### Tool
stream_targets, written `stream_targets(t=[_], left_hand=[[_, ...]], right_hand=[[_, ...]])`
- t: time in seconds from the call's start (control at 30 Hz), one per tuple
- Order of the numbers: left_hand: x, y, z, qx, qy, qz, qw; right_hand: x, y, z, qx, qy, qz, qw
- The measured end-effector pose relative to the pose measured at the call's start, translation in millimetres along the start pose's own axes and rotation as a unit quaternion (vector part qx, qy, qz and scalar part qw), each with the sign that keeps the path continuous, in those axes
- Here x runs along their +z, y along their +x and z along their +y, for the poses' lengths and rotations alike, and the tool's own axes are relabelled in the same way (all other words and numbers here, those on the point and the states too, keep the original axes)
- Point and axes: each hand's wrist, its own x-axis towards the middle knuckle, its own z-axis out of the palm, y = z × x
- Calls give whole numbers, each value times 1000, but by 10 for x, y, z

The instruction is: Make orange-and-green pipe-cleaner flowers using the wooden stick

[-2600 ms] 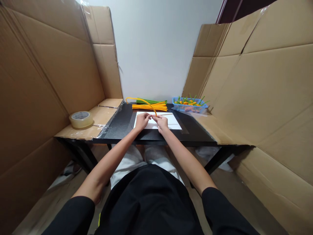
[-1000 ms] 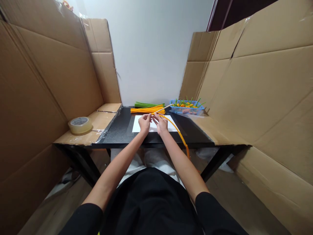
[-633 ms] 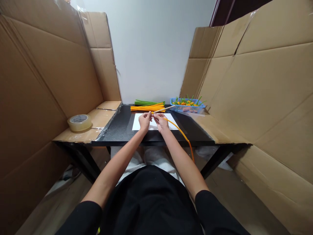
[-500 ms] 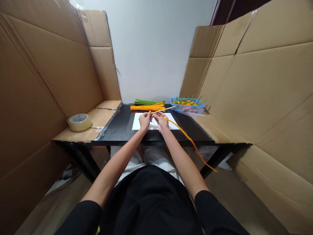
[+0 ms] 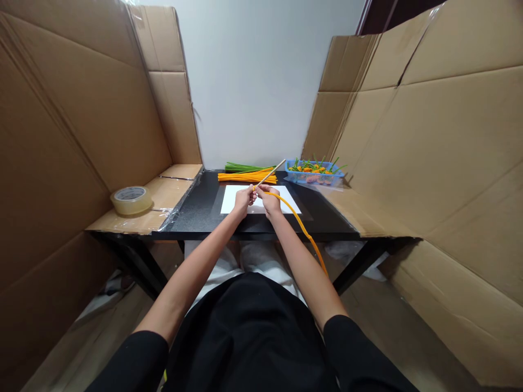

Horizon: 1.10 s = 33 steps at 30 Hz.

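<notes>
Orange pipe cleaner (image 5: 301,224) arcs from the pinching right hand (image 5: 272,203); the left hand (image 5: 242,200), fingertips together, grips its end against a wooden stick (image 5: 274,172) above white paper (image 5: 290,201), probably for steadiness.

A thin, pale stick (image 5: 273,171) slants upward; a long orange strand (image 5: 300,222) curves down past the table's (image 5: 192,218) front edge
</notes>
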Motion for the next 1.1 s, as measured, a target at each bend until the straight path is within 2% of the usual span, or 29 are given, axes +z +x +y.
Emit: stream_targets(t=[0.13, 0.23, 0.33, 0.57, 0.63, 0.7, 0.8, 0.83, 0.9, 1.1], left_hand=[[11, -28, -4, 2, 6, -6, 1000], [17, -71, -9, 94, 92, -5, 991], [14, -126, -2, 191, 182, 1, 965], [-5, -198, 19, 219, 313, 95, 919], [-6, -199, 26, 211, 306, 94, 923], [-8, -187, 38, 191, 270, 87, 940], [-11, -144, 59, 95, 106, 40, 989], [-12, -124, 66, 56, 45, 18, 997], [-12, -85, 80, -4, -38, -25, 999], [-34, -21, 106, -95, -117, -106, 983]], right_hand=[[3, 7, 16, 4, -5, 16, 1000], [-1, 16, 13, 19, 4, 22, 1000], [-16, 19, -2, 44, 21, 26, 998], [-39, -5, -14, 88, 55, 14, 994], [-47, -5, -18, 97, 60, 7, 993], [-57, 2, -23, 109, 66, 0, 992], [-71, 16, -28, 129, 74, -17, 989], [-76, 21, -30, 135, 76, -24, 988], [-88, 30, -32, 144, 76, -35, 986], [-184, 69, -63, 162, 43, -81, 983]])
